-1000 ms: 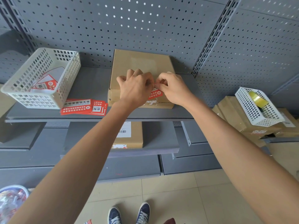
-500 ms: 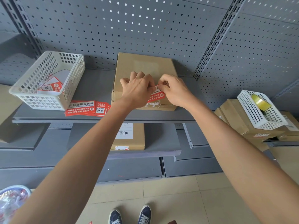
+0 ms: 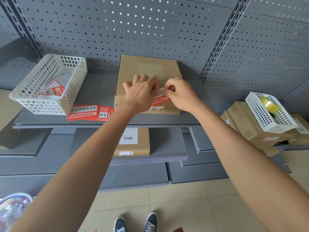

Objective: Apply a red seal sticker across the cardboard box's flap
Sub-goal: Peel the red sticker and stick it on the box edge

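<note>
Both hands, left hand (image 3: 142, 94) and right hand (image 3: 180, 96), pinch the red seal sticker (image 3: 160, 100) above the cardboard box (image 3: 147, 71), apparently not yet pressed across the flap.

Bare forearms without sleeves; navy sneakers (image 3: 135, 223) with white laces and soles.

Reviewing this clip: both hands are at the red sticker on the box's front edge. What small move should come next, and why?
Probably lower and press the sticker's lifted upper end onto the cardboard box top. The red seal sticker already drapes the front edge, while the right hand pinches its upper end and the left hand steadies it.
</note>
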Demonstrator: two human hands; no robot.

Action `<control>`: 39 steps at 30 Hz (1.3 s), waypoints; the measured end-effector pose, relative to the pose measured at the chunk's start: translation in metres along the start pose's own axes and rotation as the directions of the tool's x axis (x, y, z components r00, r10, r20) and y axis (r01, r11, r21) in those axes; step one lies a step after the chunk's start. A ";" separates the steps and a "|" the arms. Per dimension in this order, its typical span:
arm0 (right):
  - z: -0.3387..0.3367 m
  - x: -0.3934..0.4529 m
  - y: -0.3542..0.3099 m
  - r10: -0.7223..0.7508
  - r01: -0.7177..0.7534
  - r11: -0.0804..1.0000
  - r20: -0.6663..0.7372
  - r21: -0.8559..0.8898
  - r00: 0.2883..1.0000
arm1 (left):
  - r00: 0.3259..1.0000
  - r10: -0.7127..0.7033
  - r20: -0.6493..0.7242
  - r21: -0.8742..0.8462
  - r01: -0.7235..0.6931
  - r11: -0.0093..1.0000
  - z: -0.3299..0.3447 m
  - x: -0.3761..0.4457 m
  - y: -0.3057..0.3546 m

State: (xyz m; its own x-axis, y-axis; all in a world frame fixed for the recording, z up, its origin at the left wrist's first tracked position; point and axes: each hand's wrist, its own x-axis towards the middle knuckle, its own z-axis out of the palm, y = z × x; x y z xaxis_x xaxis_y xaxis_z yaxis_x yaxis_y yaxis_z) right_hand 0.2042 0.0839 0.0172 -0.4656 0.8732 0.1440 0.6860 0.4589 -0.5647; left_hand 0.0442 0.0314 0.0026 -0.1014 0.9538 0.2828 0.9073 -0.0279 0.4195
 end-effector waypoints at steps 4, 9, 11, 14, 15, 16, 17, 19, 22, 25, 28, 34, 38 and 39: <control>0.001 0.001 0.002 0.004 -0.004 1.000 0.000 -0.011 1.000 | 1.000 -0.018 0.002 -0.080 0.018 0.997 -0.001 0.000 -0.003; 0.003 0.001 0.003 0.007 -0.007 1.000 0.003 -0.014 1.000 | 1.000 -0.004 0.014 -0.073 0.005 0.997 -0.005 -0.002 -0.005; 0.002 0.000 0.001 0.009 -0.009 1.000 0.004 -0.015 1.000 | 1.000 -0.006 0.009 -0.067 0.006 0.998 -0.004 -0.002 -0.004; 0.000 -0.001 0.000 0.025 -0.025 1.000 -0.013 0.019 1.000 | 1.000 -0.001 -0.011 -0.043 0.000 0.999 0.000 -0.002 -0.005; -0.001 -0.001 -0.001 0.036 -0.036 0.999 -0.019 0.038 0.999 | 1.000 0.000 -0.013 -0.037 -0.001 0.999 0.001 -0.002 -0.005; -0.001 -0.002 -0.002 0.044 -0.043 0.997 -0.021 0.062 0.999 | 1.000 0.000 -0.013 -0.033 -0.001 0.999 0.001 -0.002 -0.005; -0.001 -0.003 -0.003 0.052 -0.050 0.994 -0.021 0.092 0.998 | 1.000 0.001 -0.011 -0.031 -0.002 1.000 0.001 -0.002 -0.005; -0.001 -0.004 -0.006 0.077 -0.074 0.983 -0.008 0.168 0.997 | 1.000 0.006 -0.013 -0.026 -0.006 1.000 0.000 -0.003 -0.005; 0.005 -0.002 -0.007 0.052 -0.050 0.989 -0.018 0.138 0.998 | 1.000 0.008 -0.012 -0.031 -0.008 0.999 0.000 -0.003 -0.005; 0.010 -0.002 -0.009 0.014 -0.012 0.999 -0.035 0.053 0.999 | 1.000 0.012 -0.010 -0.029 -0.012 1.000 -0.001 -0.003 -0.005; 0.011 -0.003 -0.010 0.022 -0.019 0.998 -0.044 0.067 0.999 | 1.000 0.011 -0.006 -0.039 -0.011 0.999 -0.002 -0.004 -0.004; 0.012 -0.004 -0.008 0.030 -0.024 0.997 -0.074 0.079 0.997 | 0.999 -0.001 -0.049 -0.163 -0.007 0.987 -0.006 -0.009 -0.015; 0.011 -0.004 -0.007 0.029 -0.022 0.995 -0.076 0.097 0.997 | 0.995 0.040 -0.091 -0.115 -0.051 0.992 -0.005 -0.014 -0.018; 0.011 -0.004 -0.006 0.027 -0.019 0.994 -0.072 0.109 0.997 | 0.995 0.045 -0.093 -0.106 -0.055 0.993 -0.004 -0.015 -0.018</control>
State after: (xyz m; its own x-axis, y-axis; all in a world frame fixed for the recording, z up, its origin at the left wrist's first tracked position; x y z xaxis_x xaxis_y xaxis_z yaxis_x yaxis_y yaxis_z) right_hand 0.1955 0.0759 0.0110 -0.4053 0.8948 0.1872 0.6297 0.4218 -0.6523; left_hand 0.0274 0.0165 -0.0055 -0.0979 0.9195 0.3808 0.8633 -0.1119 0.4922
